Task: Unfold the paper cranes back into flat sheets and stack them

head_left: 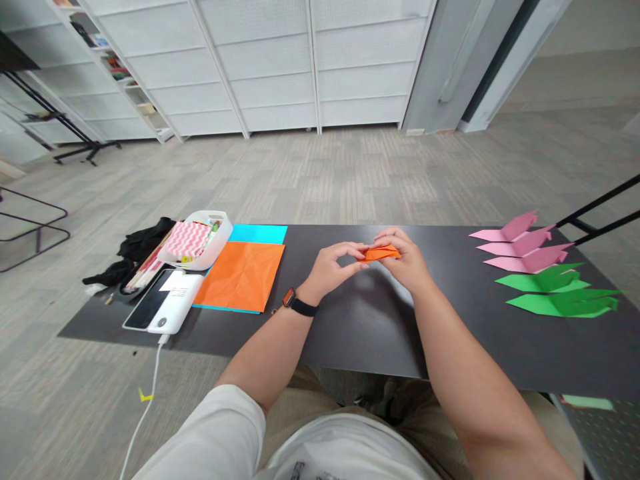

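Observation:
A small piece of folded orange paper (381,253) is held between my two hands, above the middle of the dark table. My left hand (334,267), with a watch on its wrist, pinches the paper's left end between thumb and fingers. My right hand (404,257) grips the right end, fingers curled over its far side. The paper's finer folds are too small to make out. To the left lies a stack of orange paper sheets (245,277), with a blue sheet (260,234) showing at its back edge.
On the right of the dark table (360,333) stand several folded paper birds: pink ones (530,243) and green ones (563,302). At the left are a white plastic box (220,233), a phone-like device (175,300) with a white cable (150,400), and black cloth (147,240).

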A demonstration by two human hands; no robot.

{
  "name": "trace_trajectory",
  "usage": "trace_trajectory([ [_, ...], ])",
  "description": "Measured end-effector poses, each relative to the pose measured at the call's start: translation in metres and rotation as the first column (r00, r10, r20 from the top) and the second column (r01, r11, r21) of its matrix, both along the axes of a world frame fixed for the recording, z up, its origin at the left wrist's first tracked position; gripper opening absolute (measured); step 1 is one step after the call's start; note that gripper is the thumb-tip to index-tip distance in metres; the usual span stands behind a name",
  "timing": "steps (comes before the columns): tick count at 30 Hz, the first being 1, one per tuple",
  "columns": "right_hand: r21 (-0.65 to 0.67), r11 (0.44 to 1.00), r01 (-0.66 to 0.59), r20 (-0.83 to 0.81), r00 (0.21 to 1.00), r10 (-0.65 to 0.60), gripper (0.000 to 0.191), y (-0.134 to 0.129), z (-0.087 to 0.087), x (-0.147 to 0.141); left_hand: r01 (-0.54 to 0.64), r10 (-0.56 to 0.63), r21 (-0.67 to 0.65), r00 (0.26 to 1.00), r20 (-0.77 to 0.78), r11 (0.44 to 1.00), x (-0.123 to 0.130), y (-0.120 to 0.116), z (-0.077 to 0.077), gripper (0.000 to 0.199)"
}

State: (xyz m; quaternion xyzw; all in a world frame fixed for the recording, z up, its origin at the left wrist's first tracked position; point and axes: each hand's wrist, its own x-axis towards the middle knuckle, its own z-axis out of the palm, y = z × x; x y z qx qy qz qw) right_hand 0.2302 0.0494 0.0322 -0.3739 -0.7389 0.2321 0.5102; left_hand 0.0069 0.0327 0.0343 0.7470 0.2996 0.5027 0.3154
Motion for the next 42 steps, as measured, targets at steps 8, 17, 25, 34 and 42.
trace_trajectory([
  [8,0.018,0.999,0.036,-0.033,0.999,-0.035,0.009,0.0,-0.001,-0.003,-0.061,0.063,0.09,0.998,-0.02,0.994,0.0,0.0,0.003,0.013],
  [17,0.031,0.998,0.046,0.021,0.999,-0.047,0.004,-0.004,0.003,-0.008,-0.214,0.234,0.19,0.968,-0.089,0.958,-0.003,-0.001,-0.001,0.015],
  [25,0.098,0.993,0.067,-0.003,0.998,-0.067,0.002,-0.004,0.002,-0.01,-0.276,0.304,0.311,0.952,-0.044,0.91,-0.002,-0.001,-0.003,0.031],
  [34,0.063,0.998,0.027,-0.006,1.0,-0.026,0.005,-0.005,0.002,-0.008,-0.162,0.194,0.335,0.979,-0.065,0.928,-0.002,-0.002,0.002,0.04],
  [42,0.035,0.998,-0.053,0.035,0.998,0.052,0.007,-0.001,0.0,0.001,-0.077,0.127,0.348,0.984,-0.123,0.934,-0.003,-0.002,0.0,0.044],
])
